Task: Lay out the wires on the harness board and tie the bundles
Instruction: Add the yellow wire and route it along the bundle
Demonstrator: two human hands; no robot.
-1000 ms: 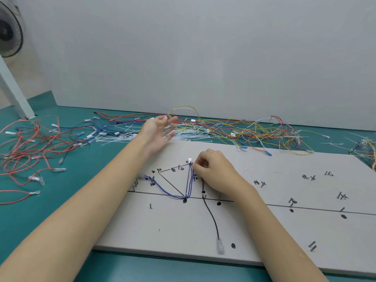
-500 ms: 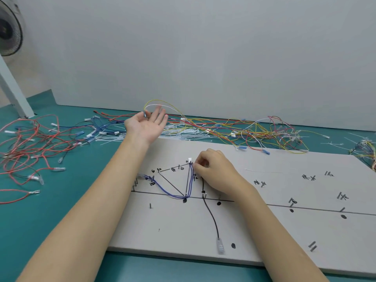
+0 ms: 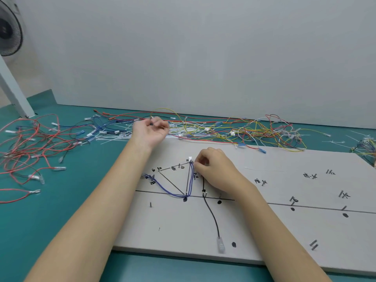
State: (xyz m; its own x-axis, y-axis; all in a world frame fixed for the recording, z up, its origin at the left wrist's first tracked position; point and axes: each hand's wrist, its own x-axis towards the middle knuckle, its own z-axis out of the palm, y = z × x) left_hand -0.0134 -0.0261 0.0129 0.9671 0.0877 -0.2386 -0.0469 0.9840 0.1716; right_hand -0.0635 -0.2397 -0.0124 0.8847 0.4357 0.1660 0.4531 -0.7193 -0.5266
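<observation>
Harness board (image 3: 264, 237) lay flat on the teal desk (image 3: 50, 231), marked with black route lines, dots and handwritten characters beside short pins; the writing was too small and blurred to read. No brand visible.

On the board: blue wires (image 3: 190, 180) ran down from a small white connector (image 3: 190, 159) to a dot on the main line, then up-left to a pin cluster. A black wire (image 3: 212, 215) curved down from the main line to a clear terminal sleeve (image 3: 221, 244) near the board's front edge.

Right hand (image 3: 213, 169) rested on the board just right of the white connector, fingers curled, fingertips at the top of the blue wires. Looked like a pinch on them, but the contact was hard to confirm.

Left hand (image 3: 149, 130) was past the board's far edge, over the loose pile, fingers curled and gripping a yellow wire (image 3: 173, 112) that looped up and right from it. What else it held, I couldn't tell.

Loose wire pile (image 3: 234, 129) and white cable ties (image 3: 114, 137) were spread along the wall. Red wires (image 3: 26, 143) lay tangled on the desk at left. Fan (image 3: 9, 29) at top-left corner.
</observation>
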